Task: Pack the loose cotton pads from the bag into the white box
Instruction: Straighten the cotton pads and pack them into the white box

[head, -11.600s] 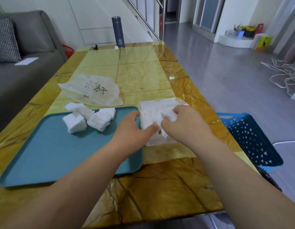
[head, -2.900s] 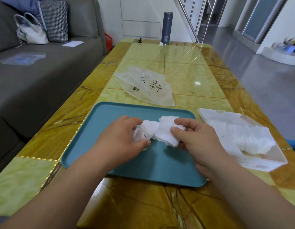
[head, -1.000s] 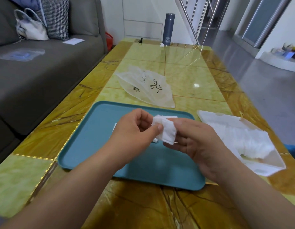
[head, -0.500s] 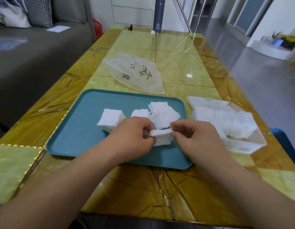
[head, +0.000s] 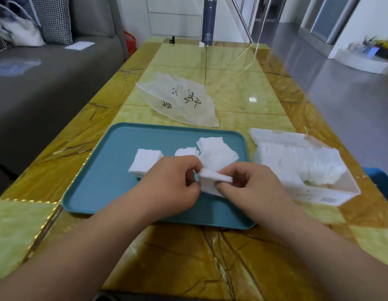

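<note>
Over the teal tray point(head: 106, 183), my left hand point(head: 171, 185) and my right hand point(head: 253, 185) pinch a small stack of white cotton pads point(head: 212, 181) between them, one hand at each end. More loose cotton pads lie on the tray behind my hands: one stack point(head: 145, 161) at the left and a looser pile point(head: 214, 151) at the right. The white box point(head: 332, 192) lies open to the right of the tray, with white pads point(head: 301, 164) inside it. The empty translucent bag point(head: 180, 101) with black print lies flat beyond the tray.
The yellow marble table point(head: 243, 88) carries a dark flask point(head: 208, 22) at its far end. A grey sofa point(head: 36, 83) with a handbag and cushion runs along the left. A blue basket point(head: 381, 181) shows at the table's right edge.
Both hands keep pinching the same small stack of pads over the tray. The camera has tilted so the scene sits a little lower, and the stack is squared slightly between my fingers.
</note>
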